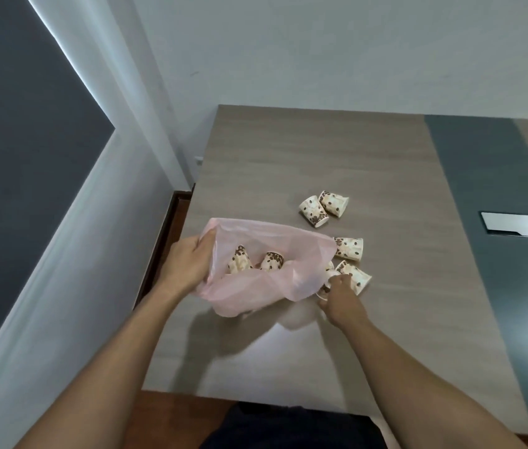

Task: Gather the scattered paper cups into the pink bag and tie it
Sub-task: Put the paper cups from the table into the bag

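Pink bag (256, 286) lying on the near-left part of the table (288, 157), mouth pulled open and facing up and to the right, thin and see-through. Two paper cups inside: one (239, 260) on the left, another (272, 261) just beside it, both printed with brown coffee beans.

Left hand (188, 264) clamped on the bag's left rim, grip closed on bunched plastic, holding the mouth open. Right hand (337, 296) at the bag's right edge, grip closed around a cup (327, 281) right by the opening; cup partly hidden by fingers and plastic, so exact tilt unclear.

Four more cups loose on the table, all on their sides. Nearest (355, 276) touching or just beside the right hand. Next (349, 248) just beyond it, against the bag's right edge. Farther back, a pair lying against each other: left one (313, 211), right one (333, 202).

Table surface grey-brown wood grain, with a dark grey band (496, 222) on the right carrying a silver rectangular plate (520, 229). White wall behind, dark panel (13, 157) at far left. Reddish-brown floor (171, 422) below the table's near edge.
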